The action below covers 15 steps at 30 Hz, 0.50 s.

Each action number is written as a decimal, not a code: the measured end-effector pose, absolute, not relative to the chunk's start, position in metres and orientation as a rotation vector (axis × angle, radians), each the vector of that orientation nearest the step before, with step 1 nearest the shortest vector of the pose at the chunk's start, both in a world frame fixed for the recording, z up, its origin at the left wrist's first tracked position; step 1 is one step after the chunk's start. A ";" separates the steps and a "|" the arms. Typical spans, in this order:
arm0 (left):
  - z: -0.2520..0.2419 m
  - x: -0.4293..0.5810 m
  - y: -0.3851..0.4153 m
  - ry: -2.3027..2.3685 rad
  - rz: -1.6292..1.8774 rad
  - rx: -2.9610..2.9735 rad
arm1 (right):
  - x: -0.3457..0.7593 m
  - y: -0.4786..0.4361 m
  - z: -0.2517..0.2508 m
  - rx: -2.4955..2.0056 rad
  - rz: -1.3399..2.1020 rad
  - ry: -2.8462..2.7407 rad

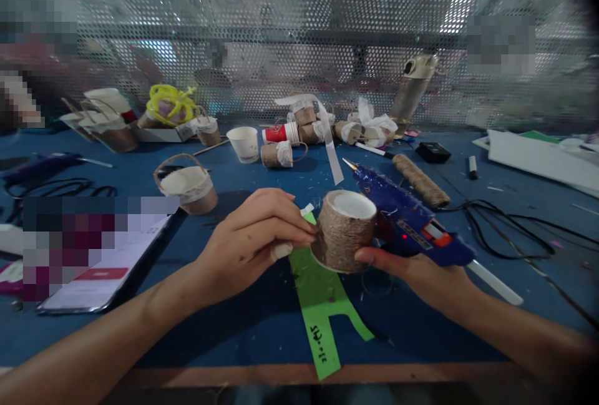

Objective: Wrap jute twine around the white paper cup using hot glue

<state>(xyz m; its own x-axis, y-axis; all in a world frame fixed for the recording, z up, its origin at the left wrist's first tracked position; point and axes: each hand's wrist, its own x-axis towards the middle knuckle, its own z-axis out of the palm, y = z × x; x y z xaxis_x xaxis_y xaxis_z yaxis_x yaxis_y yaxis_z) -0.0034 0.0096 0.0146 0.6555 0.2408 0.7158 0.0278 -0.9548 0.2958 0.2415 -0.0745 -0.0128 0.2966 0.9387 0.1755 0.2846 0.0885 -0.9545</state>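
Observation:
A paper cup wrapped in brown twine (344, 236) is held upside down, its white base facing up. My right hand (416, 274) grips its near right side, with the thumb pressed on the twine; the other fingers are hidden. My left hand (262, 236) is closed at the cup's left side, its fingertips touching near the rim. Whether they also pinch a twine end, I cannot tell. Directly behind my right hand is a blue glue gun (397, 211) with a red light lit. Whether hidden fingers hold it too is unclear. Below the cup lies a green paper strip (318, 330) with handwriting.
A twine roll (421, 180) and black cable (505, 224) lie to the right. On the left are a tablet (116, 268) and a handled cup basket (191, 190). Several decorated cups, a white cup (243, 145) and a bottle (414, 90) line the mesh screen.

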 end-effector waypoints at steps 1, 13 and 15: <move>0.015 -0.003 0.010 0.218 1.177 2.612 | 0.241 -0.074 -0.012 -1.434 0.726 -1.214; 0.010 -0.003 0.015 0.292 1.174 2.571 | 0.240 -0.075 -0.010 -1.504 0.691 -1.179; 0.011 -0.003 0.014 0.286 1.194 2.564 | 0.240 -0.076 -0.012 -1.514 0.676 -1.181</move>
<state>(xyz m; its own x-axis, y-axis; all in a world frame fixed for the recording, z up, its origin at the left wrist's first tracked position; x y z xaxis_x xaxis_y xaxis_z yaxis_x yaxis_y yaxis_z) -0.0033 0.0144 0.0112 0.6352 0.3013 0.7111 0.0540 -0.9358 0.3483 0.2398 -0.0761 -0.0122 0.3531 0.9218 0.1603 0.3278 0.0386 -0.9439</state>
